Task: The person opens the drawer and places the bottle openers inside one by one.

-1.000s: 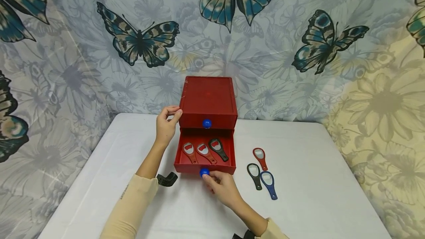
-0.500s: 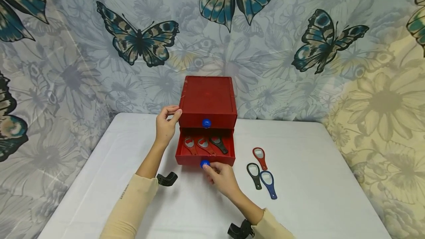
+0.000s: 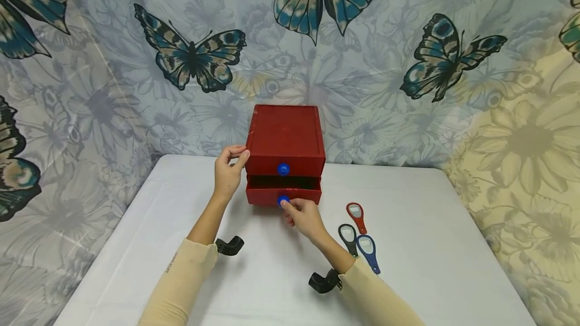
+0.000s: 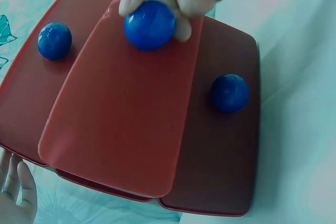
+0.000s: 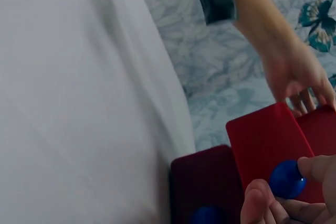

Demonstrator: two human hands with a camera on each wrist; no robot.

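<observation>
A red drawer cabinet [image 3: 286, 132] with round blue knobs stands at the back middle of the table. Its middle drawer [image 3: 263, 196] juts out part way, leaving a dark gap above the front. My right hand [image 3: 307, 218] pinches that drawer's blue knob [image 4: 149, 24] between thumb and fingers. Against the cabinet's left side rests my left hand [image 3: 228, 172], fingertips near the top edge. The left wrist view shows a bottom drawer [image 4: 220, 156] shut beside the jutting one. What lies inside the middle drawer is hidden.
Right of the cabinet lie a red bottle opener [image 3: 361, 225], a black bottle opener [image 3: 352, 249] and a blue bottle opener [image 3: 372, 260] on the white-covered table [image 3: 421, 225]. My right forearm passes close beside them. A butterfly-print cloth [image 3: 362, 130] hangs behind.
My right hand has pushed the middle drawer back toward the cabinet. Two red bottle openers and a black one inside have gone out of sight. The left hand stays in place.
</observation>
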